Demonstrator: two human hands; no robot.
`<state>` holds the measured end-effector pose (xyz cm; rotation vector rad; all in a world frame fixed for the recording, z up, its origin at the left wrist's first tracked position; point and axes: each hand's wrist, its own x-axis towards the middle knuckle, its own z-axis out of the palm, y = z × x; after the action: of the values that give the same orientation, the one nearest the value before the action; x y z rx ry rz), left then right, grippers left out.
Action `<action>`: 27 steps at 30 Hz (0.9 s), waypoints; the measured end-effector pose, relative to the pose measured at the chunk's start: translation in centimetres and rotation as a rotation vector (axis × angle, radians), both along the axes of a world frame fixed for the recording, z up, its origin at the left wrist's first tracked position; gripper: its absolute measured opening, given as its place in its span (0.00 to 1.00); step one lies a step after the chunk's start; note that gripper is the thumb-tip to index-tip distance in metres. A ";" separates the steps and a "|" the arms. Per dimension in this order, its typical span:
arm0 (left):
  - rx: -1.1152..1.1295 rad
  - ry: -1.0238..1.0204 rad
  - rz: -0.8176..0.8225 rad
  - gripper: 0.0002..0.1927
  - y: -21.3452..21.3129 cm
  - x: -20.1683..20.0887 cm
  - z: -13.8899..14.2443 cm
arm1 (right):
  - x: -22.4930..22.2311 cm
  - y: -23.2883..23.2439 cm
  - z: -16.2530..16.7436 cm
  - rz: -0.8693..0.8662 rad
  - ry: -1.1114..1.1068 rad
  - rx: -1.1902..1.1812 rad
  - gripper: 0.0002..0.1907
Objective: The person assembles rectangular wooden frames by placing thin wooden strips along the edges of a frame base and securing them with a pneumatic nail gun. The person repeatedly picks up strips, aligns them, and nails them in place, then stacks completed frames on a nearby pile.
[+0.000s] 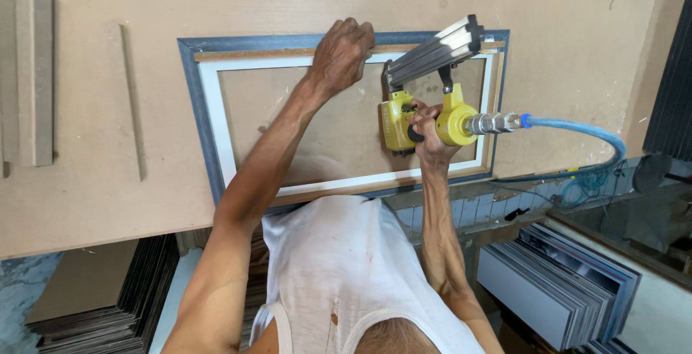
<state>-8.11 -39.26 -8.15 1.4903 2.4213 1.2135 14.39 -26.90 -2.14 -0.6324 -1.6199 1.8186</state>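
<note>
Two hands on the work: left hand (341, 52) flat on picture frame (209, 130), right hand (427, 129) fingers clenched round yellow nail gun (404, 120).

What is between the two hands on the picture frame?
In the head view, between the left hand and the right hand sits the yellow nail gun body, over the frame's bare brown backing.
</note>
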 end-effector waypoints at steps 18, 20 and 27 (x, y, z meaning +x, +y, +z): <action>0.050 0.056 -0.015 0.08 -16.2 -6.6 -1.3 | -9.2 -17.8 2.3 -0.002 -0.015 0.023 0.08; 0.030 0.064 -0.022 0.10 -16.1 -6.5 -1.8 | -9.4 -18.2 2.5 -0.042 -0.028 0.035 0.08; 0.038 0.076 -0.002 0.11 -15.8 -6.4 -2.5 | -9.3 -18.8 2.3 -0.097 0.033 -0.030 0.05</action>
<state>-14.49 -55.01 -10.70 1.5771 2.4566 1.2313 5.10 -45.74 0.16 -0.6794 -1.5168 1.7766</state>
